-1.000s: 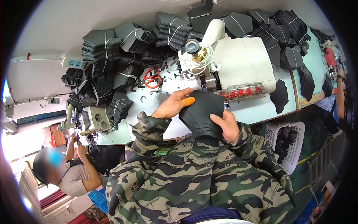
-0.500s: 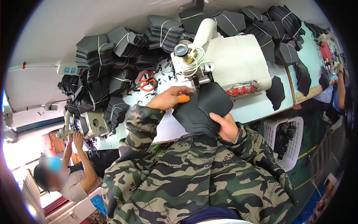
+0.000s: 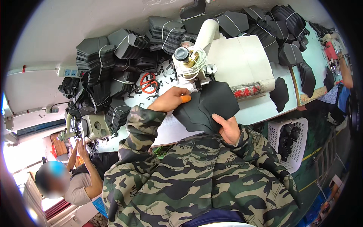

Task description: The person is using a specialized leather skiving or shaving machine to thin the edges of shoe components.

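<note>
Black flat sheet pieces (image 3: pixel 204 108) lie overlapped under the head of a white sewing-type machine (image 3: pixel 242 62), their far edge at its working end. My left hand (image 3: pixel 172 100), an orange cover on one finger, pinches the pieces at their left edge close to the machine. The near right edge is gripped by my right hand (image 3: pixel 228 129), thumb on top and the other fingers hidden beneath. Left of the machine, red-handled scissors (image 3: pixel 149 83) rest among small black scraps.
Tied stacks of black pieces (image 3: pixel 94 56) line the back of the white table (image 3: pixel 249 113). A white plastic basket (image 3: pixel 298 151) holding black pieces stands on the floor at right. A co-worker (image 3: pixel 81 181) sits at another machine (image 3: pixel 96 126) on the left.
My left hand has shifted slightly left, and the pieces have turned a little, their right side moving right. The co-worker's hands on the left have moved lower.
</note>
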Motion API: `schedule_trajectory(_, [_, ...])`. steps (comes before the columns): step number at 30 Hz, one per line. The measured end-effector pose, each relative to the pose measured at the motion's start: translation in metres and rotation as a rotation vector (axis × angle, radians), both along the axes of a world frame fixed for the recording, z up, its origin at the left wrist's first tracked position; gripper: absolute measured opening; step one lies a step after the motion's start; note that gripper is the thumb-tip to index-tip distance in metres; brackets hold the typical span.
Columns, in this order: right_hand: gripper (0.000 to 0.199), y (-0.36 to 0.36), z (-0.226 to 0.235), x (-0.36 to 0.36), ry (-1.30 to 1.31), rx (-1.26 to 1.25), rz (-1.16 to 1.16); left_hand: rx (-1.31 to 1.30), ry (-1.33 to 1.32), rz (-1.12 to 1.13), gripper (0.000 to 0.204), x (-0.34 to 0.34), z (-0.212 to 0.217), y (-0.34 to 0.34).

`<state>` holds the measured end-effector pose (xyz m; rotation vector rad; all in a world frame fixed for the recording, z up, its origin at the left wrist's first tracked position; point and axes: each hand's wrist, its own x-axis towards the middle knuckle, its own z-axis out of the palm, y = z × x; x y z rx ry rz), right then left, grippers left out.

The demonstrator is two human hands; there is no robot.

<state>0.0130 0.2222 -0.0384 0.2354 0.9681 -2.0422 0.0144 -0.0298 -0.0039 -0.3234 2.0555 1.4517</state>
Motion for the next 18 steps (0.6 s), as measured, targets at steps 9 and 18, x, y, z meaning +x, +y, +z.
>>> schedule_trajectory(9, [0.046,0.002,0.005,-0.003,-0.129,-0.007,0.043,-0.239,0.103,0.028,0.026,-0.02,0.001,0.013])
schedule_trajectory(18, [0.034,0.008,-0.007,0.003,0.278,0.17,-0.057,-0.007,-0.16,0.16,0.025,0.006,0.02,0.019])
